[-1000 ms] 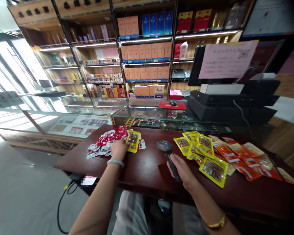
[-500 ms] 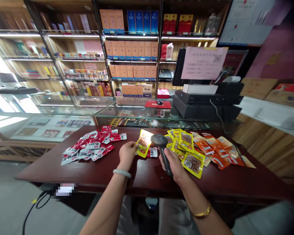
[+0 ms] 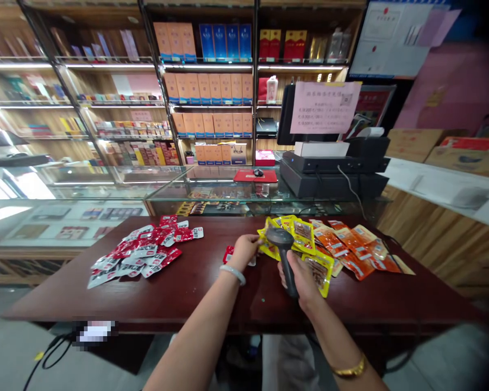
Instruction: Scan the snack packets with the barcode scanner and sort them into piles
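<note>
My right hand (image 3: 300,277) is closed round the handle of a dark barcode scanner (image 3: 282,243), whose head points away from me over the dark red table (image 3: 195,293). My left hand (image 3: 244,251) pinches a yellow snack packet (image 3: 265,245) and holds it just left of the scanner head, at the edge of the yellow packet pile (image 3: 305,239). A small red packet (image 3: 228,254) lies under my left hand. Orange packets (image 3: 358,250) spread to the right of the yellow ones. A heap of red and white packets (image 3: 142,252) lies on the table's left part.
Behind the table runs a glass counter (image 3: 212,190) with a black till (image 3: 334,174), a screen with a pink notice (image 3: 325,107) and a red mouse pad (image 3: 255,175). Shelves of boxed goods (image 3: 212,87) fill the back wall. A cable (image 3: 49,353) hangs at lower left.
My left hand carried the yellow packet from the red and white heap rightward to the scanner and the yellow pile. The camera view swung right.
</note>
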